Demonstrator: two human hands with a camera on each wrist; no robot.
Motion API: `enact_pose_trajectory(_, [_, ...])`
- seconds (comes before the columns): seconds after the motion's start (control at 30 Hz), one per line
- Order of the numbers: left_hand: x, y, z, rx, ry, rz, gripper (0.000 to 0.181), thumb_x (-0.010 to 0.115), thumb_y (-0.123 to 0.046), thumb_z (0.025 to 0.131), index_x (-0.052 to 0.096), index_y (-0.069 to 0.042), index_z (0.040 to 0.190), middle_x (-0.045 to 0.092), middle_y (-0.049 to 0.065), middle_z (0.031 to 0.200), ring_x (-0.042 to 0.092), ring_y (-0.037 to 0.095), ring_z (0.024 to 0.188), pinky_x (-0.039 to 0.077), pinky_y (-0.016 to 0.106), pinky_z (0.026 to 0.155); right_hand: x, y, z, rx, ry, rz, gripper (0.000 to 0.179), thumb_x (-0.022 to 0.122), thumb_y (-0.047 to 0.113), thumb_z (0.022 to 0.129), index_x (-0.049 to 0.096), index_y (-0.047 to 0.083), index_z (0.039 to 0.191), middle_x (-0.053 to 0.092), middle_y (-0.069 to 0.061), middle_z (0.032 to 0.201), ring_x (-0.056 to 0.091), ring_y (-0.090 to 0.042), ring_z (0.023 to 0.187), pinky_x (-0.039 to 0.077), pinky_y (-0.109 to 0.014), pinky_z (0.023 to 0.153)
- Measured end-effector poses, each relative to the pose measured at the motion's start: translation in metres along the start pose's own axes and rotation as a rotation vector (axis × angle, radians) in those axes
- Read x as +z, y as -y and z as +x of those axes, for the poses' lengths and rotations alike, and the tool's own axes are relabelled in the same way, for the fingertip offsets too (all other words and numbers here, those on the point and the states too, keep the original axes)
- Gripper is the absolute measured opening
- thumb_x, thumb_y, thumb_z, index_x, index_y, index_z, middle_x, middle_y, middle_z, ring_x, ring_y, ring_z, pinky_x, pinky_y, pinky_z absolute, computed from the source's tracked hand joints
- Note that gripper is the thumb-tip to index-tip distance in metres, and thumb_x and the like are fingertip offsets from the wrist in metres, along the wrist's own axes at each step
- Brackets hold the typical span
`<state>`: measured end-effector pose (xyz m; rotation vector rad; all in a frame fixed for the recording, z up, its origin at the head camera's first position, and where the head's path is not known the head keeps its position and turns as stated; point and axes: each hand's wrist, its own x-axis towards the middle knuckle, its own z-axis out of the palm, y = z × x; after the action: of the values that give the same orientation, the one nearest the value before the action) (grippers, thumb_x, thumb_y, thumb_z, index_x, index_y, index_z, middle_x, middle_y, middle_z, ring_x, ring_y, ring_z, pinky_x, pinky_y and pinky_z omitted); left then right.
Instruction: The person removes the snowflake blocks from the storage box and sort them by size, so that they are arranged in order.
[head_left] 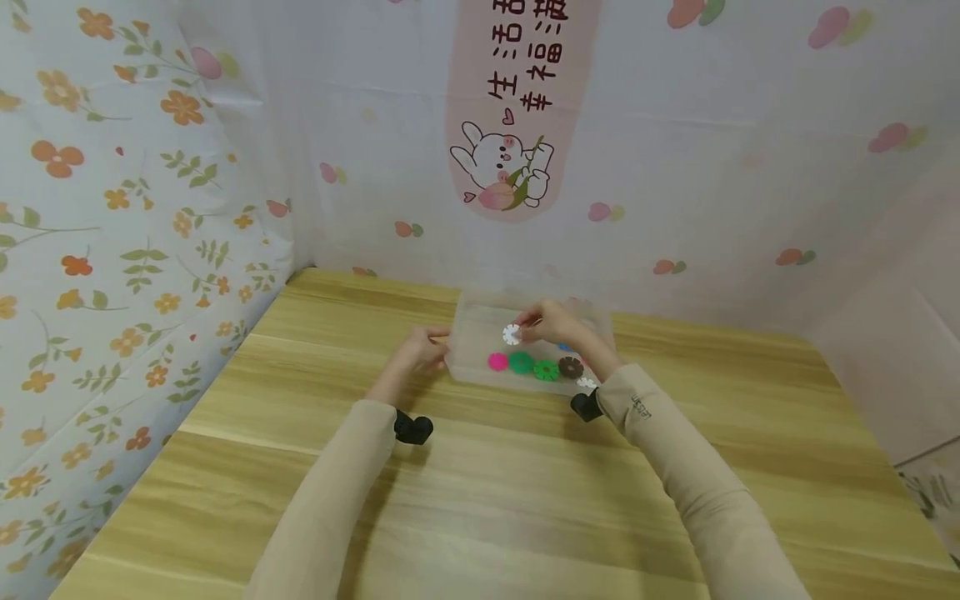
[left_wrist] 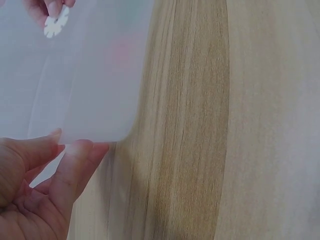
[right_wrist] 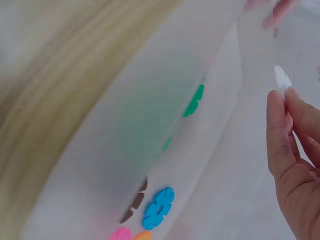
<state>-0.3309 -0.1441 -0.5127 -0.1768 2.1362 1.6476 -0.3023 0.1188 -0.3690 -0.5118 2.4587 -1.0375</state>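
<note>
A frosted plastic box (head_left: 480, 379) stands toward the back of the table. My left hand (head_left: 422, 350) holds its left end, with thumb (left_wrist: 47, 142) and fingers at the edge. Above the box, my right hand (head_left: 551, 323) pinches a white notched plastic disc (head_left: 511, 335) between thumb and fingertips. In the right wrist view the white disc (right_wrist: 282, 77) is tilted nearly edge-on. Along the box's near side lie a pink disc (head_left: 497, 362), a dark green one (head_left: 521, 362), a bright green one (head_left: 546, 370) and a brown one (head_left: 571, 367).
Another white disc (head_left: 587, 383) lies at the box's near right, partly behind the right wrist. A blue disc (right_wrist: 158, 208) lies inside, close to pink and orange pieces. The wooden table (head_left: 480, 500) ends at a printed cloth backdrop (head_left: 360, 192) behind the box.
</note>
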Motion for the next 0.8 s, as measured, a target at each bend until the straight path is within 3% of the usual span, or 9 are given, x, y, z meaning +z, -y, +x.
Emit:
enact_pose_trajectory(0.1, [-0.005,0.016,0.022,0.028,0.01,-0.04,0.042,0.067,-0.009,0.083,0.059,-0.021,0.122,0.063,0.016,0.091,0.061,0.019,0.057,0.054,0.03,0.049,0.002,0.001,-0.007,-0.003,0.012,0.034,0.027,0.061,0.004,0.086,0.061,-0.008,0.11,0.063,-0.021,0.104,0.062,-0.021,0.09,0.053,-0.035,0.084])
enact_pose_trajectory(0.2, [-0.005,0.02,0.029,0.005,-0.002,-0.021,0.046,0.065,-0.01,0.084,0.054,-0.021,0.128,0.065,0.015,0.099,0.064,0.018,0.064,0.056,0.031,0.056,0.003,0.002,-0.013,-0.014,0.018,0.056,0.027,0.06,0.003,0.087,0.06,-0.01,0.11,0.063,-0.023,0.103,0.064,-0.019,0.085,0.054,-0.038,0.085])
enact_pose_trajectory(0.27, [-0.004,0.016,0.025,0.025,0.014,-0.032,0.046,0.063,-0.008,0.085,0.054,-0.018,0.128,0.065,0.018,0.099,0.064,0.019,0.064,0.056,0.029,0.055,0.004,0.002,-0.017,-0.028,0.015,0.066,0.027,0.059,0.002,0.087,0.06,-0.011,0.11,0.063,-0.025,0.103,0.064,-0.019,0.084,0.054,-0.039,0.085])
enact_pose_trajectory(0.4, [0.005,-0.014,-0.012,-0.037,-0.03,0.032,0.047,0.061,-0.007,0.087,0.05,-0.019,0.132,0.063,0.018,0.11,0.066,0.022,0.08,0.057,0.032,0.07,0.01,0.002,-0.024,-0.041,0.008,0.076,0.026,0.058,0.002,0.087,0.059,-0.01,0.11,0.062,-0.025,0.104,0.066,-0.021,0.083,0.053,-0.042,0.084])
enact_pose_trajectory(0.47, [0.005,-0.024,-0.027,-0.021,-0.018,0.009,0.046,0.065,-0.007,0.084,0.055,-0.02,0.127,0.065,0.018,0.103,0.067,0.022,0.076,0.057,0.03,0.066,0.013,0.002,-0.027,-0.042,0.001,0.073,0.026,0.059,0.003,0.087,0.06,-0.009,0.11,0.062,-0.024,0.103,0.066,-0.023,0.083,0.054,-0.041,0.083])
enact_pose_trajectory(0.5, [0.009,-0.037,-0.044,-0.055,-0.036,0.04,0.047,0.062,-0.008,0.086,0.052,-0.019,0.13,0.063,0.019,0.109,0.066,0.022,0.083,0.057,0.031,0.072,0.015,0.002,-0.029,-0.051,0.0,0.072,0.026,0.059,0.004,0.087,0.061,-0.008,0.11,0.062,-0.024,0.102,0.066,-0.026,0.083,0.054,-0.042,0.083])
enact_pose_trajectory(0.63, [0.014,-0.062,-0.082,-0.056,-0.034,0.032,0.046,0.058,-0.006,0.089,0.049,-0.014,0.133,0.06,0.023,0.114,0.064,0.014,0.069,0.055,0.02,0.058,0.022,0.002,-0.032,-0.049,0.007,0.097,0.027,0.059,0.004,0.087,0.06,-0.008,0.112,0.062,-0.025,0.104,0.065,-0.034,0.088,0.054,-0.042,0.082])
enact_pose_trajectory(0.67, [0.018,-0.073,-0.094,-0.088,-0.052,0.057,0.046,0.053,-0.005,0.091,0.044,-0.011,0.136,0.057,0.023,0.12,0.063,0.012,0.07,0.054,0.019,0.059,0.024,0.002,-0.032,-0.051,0.008,0.108,0.027,0.059,0.003,0.087,0.06,-0.009,0.112,0.062,-0.025,0.104,0.065,-0.035,0.088,0.054,-0.042,0.082])
enact_pose_trajectory(0.8, [0.019,-0.075,-0.099,-0.091,-0.048,0.05,0.046,0.05,-0.004,0.092,0.042,-0.008,0.137,0.054,0.025,0.124,0.057,0.007,0.063,0.05,0.013,0.053,0.034,0.004,-0.034,-0.031,-0.002,0.135,0.025,0.06,0.001,0.086,0.061,-0.007,0.109,0.062,-0.02,0.096,0.066,-0.024,0.077,0.055,-0.04,0.079])
